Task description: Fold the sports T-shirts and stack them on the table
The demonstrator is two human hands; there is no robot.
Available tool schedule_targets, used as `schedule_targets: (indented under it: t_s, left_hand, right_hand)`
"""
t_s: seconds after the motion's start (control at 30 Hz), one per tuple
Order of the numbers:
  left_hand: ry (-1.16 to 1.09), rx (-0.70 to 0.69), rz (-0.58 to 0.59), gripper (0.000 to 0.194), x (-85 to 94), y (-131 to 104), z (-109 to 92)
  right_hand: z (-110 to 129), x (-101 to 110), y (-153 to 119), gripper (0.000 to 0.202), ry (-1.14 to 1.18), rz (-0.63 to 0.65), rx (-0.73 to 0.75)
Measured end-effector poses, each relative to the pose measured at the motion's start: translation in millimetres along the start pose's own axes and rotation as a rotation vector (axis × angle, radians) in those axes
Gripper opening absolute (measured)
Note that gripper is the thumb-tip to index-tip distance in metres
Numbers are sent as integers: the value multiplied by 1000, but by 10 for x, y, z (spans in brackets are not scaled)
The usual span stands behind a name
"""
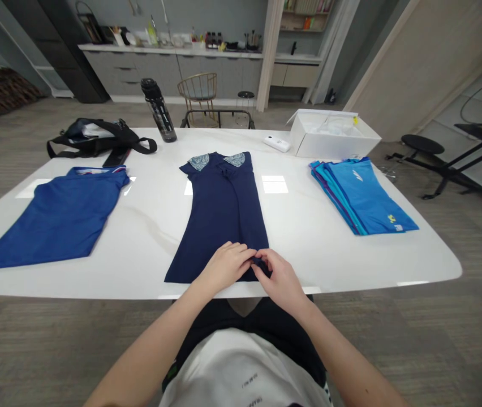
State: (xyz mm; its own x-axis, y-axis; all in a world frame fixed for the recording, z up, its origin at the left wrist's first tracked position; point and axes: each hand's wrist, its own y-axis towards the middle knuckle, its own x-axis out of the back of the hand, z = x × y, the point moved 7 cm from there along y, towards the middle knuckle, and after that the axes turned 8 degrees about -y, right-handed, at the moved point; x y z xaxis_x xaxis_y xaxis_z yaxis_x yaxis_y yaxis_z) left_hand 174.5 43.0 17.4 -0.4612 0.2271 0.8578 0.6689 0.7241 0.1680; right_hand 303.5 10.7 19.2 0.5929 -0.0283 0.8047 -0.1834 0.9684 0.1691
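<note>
A navy short-sleeved shirt with patterned light-blue shoulder patches lies in front of me on the white table, its right side folded inward lengthwise. At its lower right corner, near the table's front edge, both of my hands meet. My left hand rests on the hem, its fingertips closed on the fabric. My right hand pinches a bunched bit of the same hem between thumb and fingers. The fingertips of the two hands nearly touch. Part of the hem is hidden beneath them.
A folded blue shirt lies at the left, a stack of bright-blue garments at the right. Behind them are a black bag, a dark bottle, a small white device and an open white box. The white table has a rounded corner.
</note>
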Motion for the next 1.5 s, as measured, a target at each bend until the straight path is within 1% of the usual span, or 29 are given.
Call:
schedule_targets:
  t_s: [0.07,0.17,0.23,0.3,0.37,0.43,0.47,0.53,0.57,0.6,0.67,0.7,0.73,0.8,0.83,0.9,0.93,0.97,1.03,1.13,1.2,1.27,1.33,1.4,1.5]
  left_hand:
    - [-33,39,-67,18,-52,-119,-16]
    - [-116,82,-186,21,-57,-257,17]
    - [-209,100,-256,24,-27,-333,54]
    - [-348,143,-309,25,3,-393,100]
    - [-583,252,-363,22,10,-440,163]
    - [-975,412,-411,14,-49,-471,212]
    - [-1215,496,-408,14,-115,-473,205]
    - [-1668,636,-363,29,-253,-444,116]
    - [-1832,693,-347,39,-298,-422,66]
    - [-1941,744,-349,48,-327,-400,33]
    - [-2047,831,-379,59,-366,-358,22]
    - [-2071,859,-369,61,-388,-332,22]
    - [-2085,869,-333,60,-411,-300,19]
    - [-2055,839,-276,47,-433,-245,35]
    - [-1987,812,-289,39,-421,-235,70]
    - [-1739,767,-379,26,-356,-267,174]
    - [-1591,758,-421,24,-315,-305,221]
    - [-1453,754,-440,24,-282,-349,251]
    - [-1249,753,-434,29,-247,-441,280]
    - [-1091,749,-413,36,-228,-578,306]
    - [-990,714,-383,35,-206,-637,318]
    - [-868,613,-328,32,-171,-648,305]
    - [-709,464,-305,36,-107,-633,266]
    - [-534,321,-322,38,-30,-618,208]
    - [-321,194,-370,30,86,-610,110]
  right_hand:
    - [-4,-34,-99,19,-158,-53,37]
    - [-91,-39,-205,20,-349,-84,20]
    - [-144,-11,-244,20,-374,-83,16]
    - [-149,29,-269,18,-351,-89,60]
    - [-114,64,-289,17,-304,-108,132]
    - [-87,78,-306,18,-243,-127,175]
    - [-85,73,-311,19,-213,-131,180]
    - [-99,52,-317,20,-173,-138,162]
    - [-108,39,-319,19,-162,-142,152]
    - [-114,27,-321,19,-153,-146,144]
    - [-119,11,-324,17,-131,-157,139]
    - [-118,5,-325,17,-118,-160,141]
    - [-118,1,-324,16,-106,-160,144]
    - [-129,6,-322,16,-90,-171,135]
    - [-140,14,-321,16,-89,-178,125]
    - [-164,29,-321,16,-95,-188,107]
    - [-173,35,-322,16,-101,-187,103]
    - [-177,35,-324,17,-111,-180,105]
    - [-171,23,-331,19,-146,-149,125]
    - [-157,2,-345,22,-219,-111,144]
    - [-159,-4,-352,19,-251,-99,134]
    - [-163,-4,-355,17,-259,-93,120]
    - [-162,5,-354,15,-250,-99,113]
    - [-161,20,-352,14,-234,-109,106]
    - [-151,52,-354,14,-214,-124,104]
